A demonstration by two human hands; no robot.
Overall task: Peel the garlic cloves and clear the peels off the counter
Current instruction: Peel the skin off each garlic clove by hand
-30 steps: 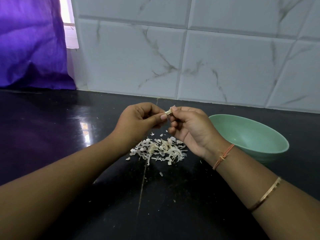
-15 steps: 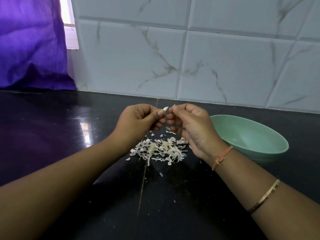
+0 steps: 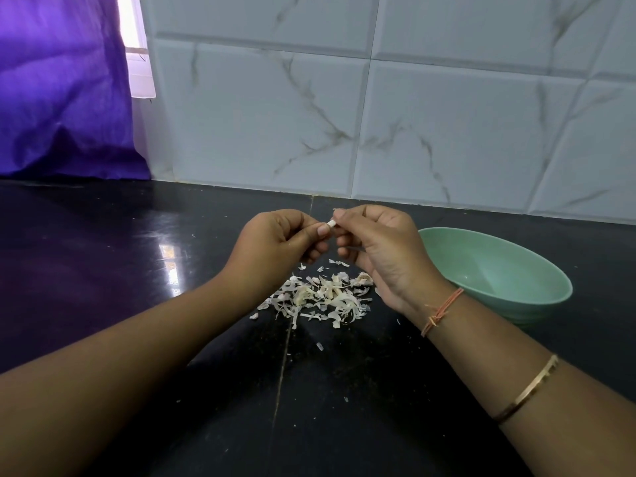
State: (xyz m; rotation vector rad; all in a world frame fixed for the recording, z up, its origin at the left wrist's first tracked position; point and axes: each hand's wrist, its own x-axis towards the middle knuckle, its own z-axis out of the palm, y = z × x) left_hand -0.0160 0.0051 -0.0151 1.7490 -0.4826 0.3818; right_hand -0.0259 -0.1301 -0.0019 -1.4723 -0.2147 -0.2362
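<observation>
While left hand (image 3: 272, 244) and right hand (image 3: 383, 251) clamp their grip on seemingly a garlic clove (image 3: 331, 223), bowl (image 3: 499, 270) rim sits near right.

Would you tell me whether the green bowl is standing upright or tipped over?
Upright: the bowl sits on its base on the counter, with its rim on top and its mouth facing up.

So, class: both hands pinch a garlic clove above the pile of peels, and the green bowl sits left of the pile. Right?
Not quite. The head view shows the green bowl right of the pile of peels, not left. The left hand and right hand do pinch the garlic clove above that pile.
</observation>
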